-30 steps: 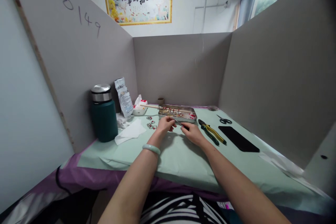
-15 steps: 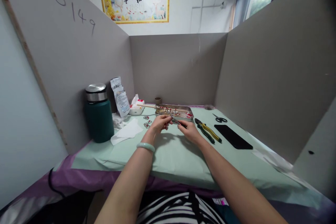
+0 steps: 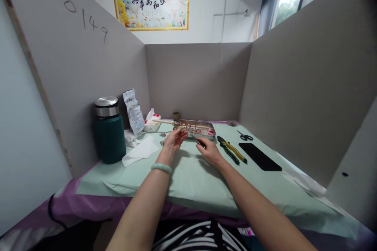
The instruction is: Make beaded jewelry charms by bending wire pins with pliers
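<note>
Your right hand (image 3: 208, 152) has its fingers closed round the dark handle of a slim pointed tool (image 3: 194, 137), just above the cloth on your side of the tray. The tool's long axis slants: its thin tip points away from you and to the left, toward your left hand (image 3: 174, 141) and the tray, and its handle runs back into your right palm. Your left fingers are loosely curved and partly apart — whether they pinch anything small, you cannot tell from here.

Just beyond, the metal tray (image 3: 209, 137) lies lengthwise from left to right, with red and gold-coloured bits in it and a pale stick (image 3: 163, 122) reaching past its left end. Right of your hands lie the pliers (image 3: 232, 151), head pointing away, then the scissors (image 3: 245, 136) and a flat black slab (image 3: 260, 157).

"0149" is handwritten on the left panel (image 3: 118, 66); the wall picture (image 3: 151, 8) reads 興事萬和家 from left to right. The upright pouch (image 3: 134, 113) has print too small to read — the green flask (image 3: 109, 137) beside it shows no legible label.
</note>
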`<move>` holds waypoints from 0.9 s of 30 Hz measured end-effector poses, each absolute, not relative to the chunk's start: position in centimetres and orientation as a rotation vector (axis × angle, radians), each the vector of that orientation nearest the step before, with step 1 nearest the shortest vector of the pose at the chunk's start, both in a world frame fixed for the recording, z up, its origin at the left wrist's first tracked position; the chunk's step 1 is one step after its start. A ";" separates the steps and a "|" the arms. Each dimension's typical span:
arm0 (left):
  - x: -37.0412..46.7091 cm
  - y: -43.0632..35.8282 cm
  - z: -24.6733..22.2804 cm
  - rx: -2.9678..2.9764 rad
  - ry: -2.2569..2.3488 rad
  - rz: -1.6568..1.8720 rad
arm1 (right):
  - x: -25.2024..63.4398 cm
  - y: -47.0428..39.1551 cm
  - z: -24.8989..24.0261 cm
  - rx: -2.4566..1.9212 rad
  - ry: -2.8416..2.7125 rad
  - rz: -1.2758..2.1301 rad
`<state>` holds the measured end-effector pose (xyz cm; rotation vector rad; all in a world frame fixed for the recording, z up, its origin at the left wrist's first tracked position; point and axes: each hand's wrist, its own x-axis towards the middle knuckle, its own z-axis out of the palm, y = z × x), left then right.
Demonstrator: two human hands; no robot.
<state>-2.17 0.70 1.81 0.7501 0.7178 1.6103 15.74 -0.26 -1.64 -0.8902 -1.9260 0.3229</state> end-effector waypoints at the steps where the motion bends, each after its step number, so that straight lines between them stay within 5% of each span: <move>1: -2.1 0.7 1.8 0.762 0.688 1.613 | 15.7 -0.3 -1.6 -0.892 -1.906 0.374; 14: -1.2 -0.2 2.2 1.030 0.599 1.612 | 15.6 -0.3 -0.8 -0.844 -1.564 1.092; 27: -0.9 -0.5 2.2 1.134 0.587 1.604 | 15.7 -0.6 -0.1 -0.794 -1.439 1.201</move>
